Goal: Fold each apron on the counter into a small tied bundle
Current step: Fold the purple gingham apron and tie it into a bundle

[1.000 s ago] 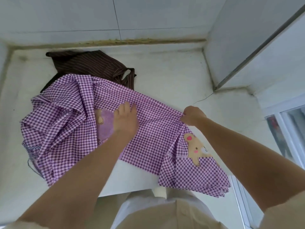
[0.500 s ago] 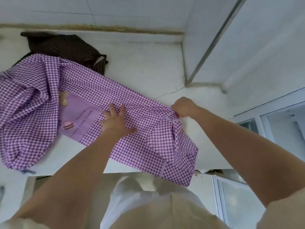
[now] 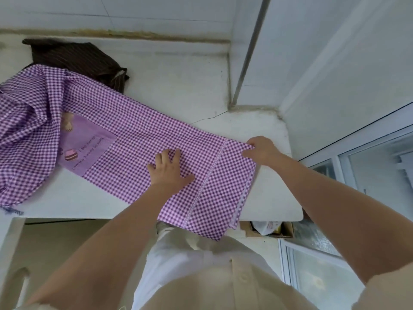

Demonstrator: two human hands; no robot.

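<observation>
The purple checked apron (image 3: 138, 133) lies across the white bench (image 3: 268, 198), and its near end hangs over the front edge. The left grip (image 3: 169, 170) lies flat on the cloth, fingers straight, pressing it down. The right grip (image 3: 261, 151) pinches the apron's right edge. Farther back, 1 brown striped apron (image 3: 73, 59) sits crumpled, partly under the purple one.

Through the head camera I saw what looked like a plain home kitchen or utility corner: a white built-in surface (image 3: 178, 86) with a hairline crack (image 3: 207, 118), white wall tiles (image 3: 156, 14) above a stained seam (image 3: 134, 33), a metal-framed glass panel (image 3: 380, 175) at the right, a cardboard box (image 3: 288, 229) stowed below, and a purple gingham apron (image 3: 145, 135) and a brown striped apron (image 3: 73, 59) on top.
</observation>
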